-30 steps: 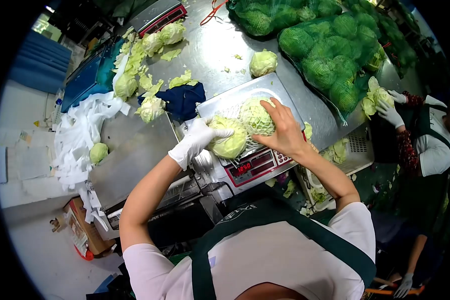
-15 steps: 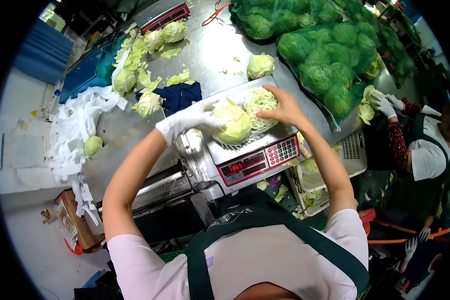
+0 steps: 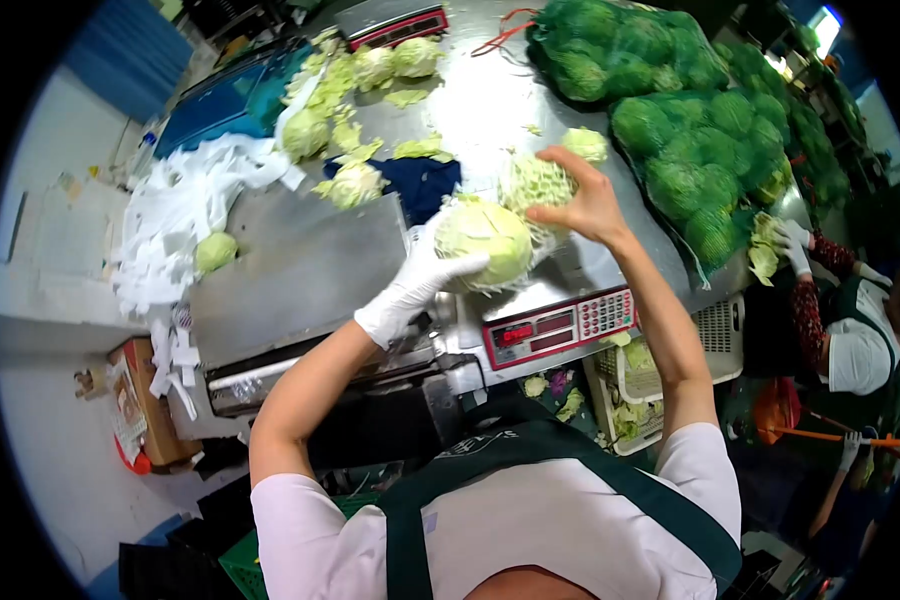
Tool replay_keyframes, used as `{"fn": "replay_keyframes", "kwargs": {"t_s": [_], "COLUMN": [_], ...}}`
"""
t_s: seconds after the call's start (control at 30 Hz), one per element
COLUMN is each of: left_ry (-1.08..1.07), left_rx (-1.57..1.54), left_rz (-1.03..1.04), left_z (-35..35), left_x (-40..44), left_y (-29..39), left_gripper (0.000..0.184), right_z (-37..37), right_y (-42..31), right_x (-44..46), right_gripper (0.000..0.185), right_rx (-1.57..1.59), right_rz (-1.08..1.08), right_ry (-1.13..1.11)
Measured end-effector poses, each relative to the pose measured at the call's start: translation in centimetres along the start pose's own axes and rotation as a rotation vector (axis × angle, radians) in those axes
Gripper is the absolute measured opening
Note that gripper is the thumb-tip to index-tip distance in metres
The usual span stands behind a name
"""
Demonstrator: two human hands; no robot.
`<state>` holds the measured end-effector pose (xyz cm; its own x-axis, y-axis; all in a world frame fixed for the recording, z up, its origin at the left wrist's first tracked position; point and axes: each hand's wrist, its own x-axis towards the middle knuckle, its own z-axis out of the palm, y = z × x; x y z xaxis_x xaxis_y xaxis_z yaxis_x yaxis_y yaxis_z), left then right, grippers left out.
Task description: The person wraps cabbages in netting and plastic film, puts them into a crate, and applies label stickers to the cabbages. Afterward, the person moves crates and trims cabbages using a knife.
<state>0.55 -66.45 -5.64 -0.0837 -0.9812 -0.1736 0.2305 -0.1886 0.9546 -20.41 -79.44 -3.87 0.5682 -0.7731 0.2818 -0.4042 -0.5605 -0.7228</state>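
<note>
Your left arm reaches forward from the lower left, elbow bent outward, and its gloved left hand [image 3: 420,278] angles up and inward against the near cabbage [image 3: 490,238]. The thumb lies across the front of that cabbage while the fingers curve round its far left side, partly hidden, grasping it. Your right arm rises with the forearm steep and the wrist bent inward; the bare right hand [image 3: 592,205] makes a wide C, thumb below and fingers above, grasping the right side of the far cabbage [image 3: 532,183]. Both cabbages sit close together in white netting over the scale [image 3: 560,328]; you cannot tell here whether they touch its plate. A loose cabbage [image 3: 584,145] lies just beyond your right hand, and a dark blue cloth [image 3: 425,185] is near your left.
</note>
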Motion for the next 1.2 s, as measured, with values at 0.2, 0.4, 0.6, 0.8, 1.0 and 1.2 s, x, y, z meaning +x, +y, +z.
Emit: {"fn": "replay_keyframes", "kwargs": {"t_s": [0.2, 0.4, 0.6, 0.8, 1.0, 1.2], "left_ry": [0.283, 0.59, 0.338, 0.222, 0.076, 0.046], "left_rx": [-0.073, -0.031, -0.085, 0.258, 0.506, 1.424], "left_rz": [-0.103, -0.274, -0.385, -0.534, -0.536, 0.297], "left_z": [-10.3, -16.6, -21.7, -23.0, -27.7, -30.6], "left_x": [-9.6, -19.0, -21.2, -22.1, -22.8, -24.4], "left_y": [3.8, 5.6, 3.3, 5.2, 5.5, 4.4], "left_gripper": [0.065, 0.057, 0.06, 0.069, 0.054, 0.054], "right_z": [9.9, 22.0, 27.8, 28.1, 25.5, 20.9], "right_y": [-9.8, -16.4, -19.0, -17.5, -14.9, -14.4], "right_x": [8.8, 14.3, 16.9, 16.6, 13.6, 5.5], "right_gripper": [0.069, 0.07, 0.07, 0.082, 0.064, 0.037], "right_rx": [0.084, 0.226, 0.162, 0.347, 0.37, -0.271], "right_rz": [-0.398, -0.377, -0.387, -0.205, 0.028, -0.37], "right_ry": [-0.21, -0.617, -0.948, -0.835, -0.515, -0.39]}}
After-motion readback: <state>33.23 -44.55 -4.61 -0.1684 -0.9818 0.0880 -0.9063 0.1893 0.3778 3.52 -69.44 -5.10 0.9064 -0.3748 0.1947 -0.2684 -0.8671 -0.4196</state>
